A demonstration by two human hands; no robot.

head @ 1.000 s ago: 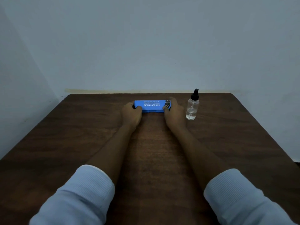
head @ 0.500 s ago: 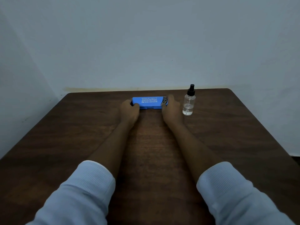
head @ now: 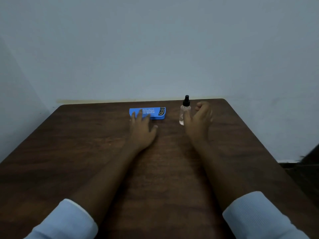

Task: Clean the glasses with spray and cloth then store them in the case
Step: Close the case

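My right hand (head: pixel 198 119): fingers released, spray bottle (head: pixel 185 108) upright just at their left (this hand is nearer).
My left hand (head: pixel 142 130): fingers straight, tips at blue case (head: pixel 156 113).

dark wooden table (head: pixel 69 152) against pale blue-grey wall (head: pixel 155 49).

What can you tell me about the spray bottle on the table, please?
The spray bottle has a clear, plastic-looking body and a black pump top. It stands upright near the far edge of the wooden table, right of the blue glasses case. The open right hand is beside it; its thumb overlaps the body, contact unclear.
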